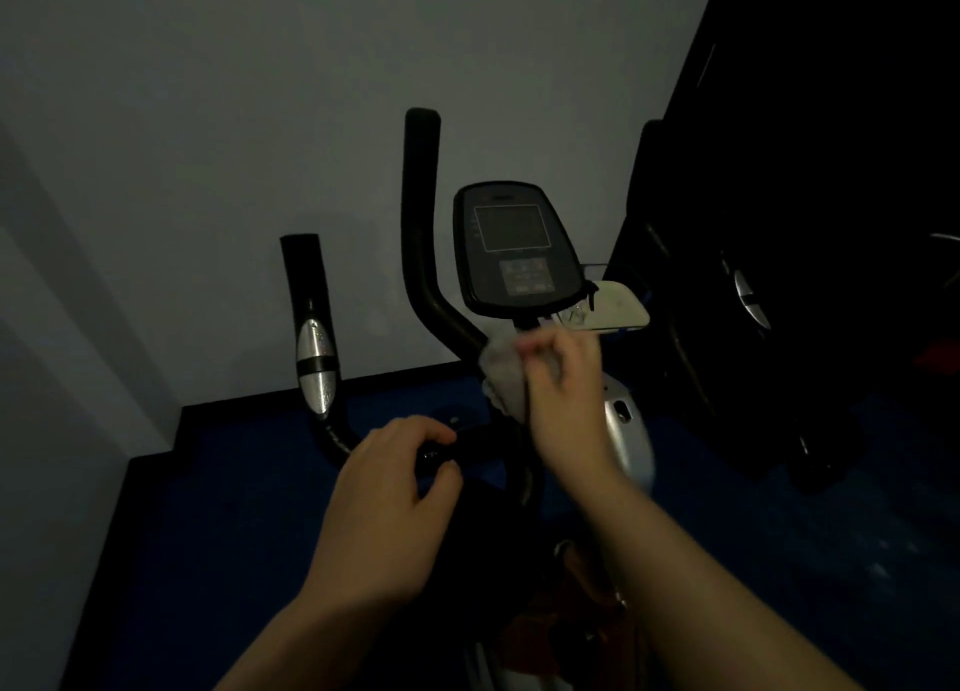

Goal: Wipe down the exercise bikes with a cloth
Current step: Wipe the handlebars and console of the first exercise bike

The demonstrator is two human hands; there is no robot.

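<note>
An exercise bike stands in front of me in a dim room. Its black console (514, 248) with a grey screen sits at centre. Two black handlebars rise to its left, a tall one (418, 212) and a shorter one (311, 326) with a silver sensor grip. My left hand (395, 498) is closed around the low black crossbar of the handlebar. My right hand (563, 378) holds a white cloth (501, 370) pressed against the stem just under the console; the hand is blurred.
A grey wall rises behind the bike and the floor (260, 508) is dark blue. A small silver tray (621, 308) juts from the console's right side. A second, dark machine (748, 285) stands close on the right. The bike's silver housing (626, 430) lies below my right hand.
</note>
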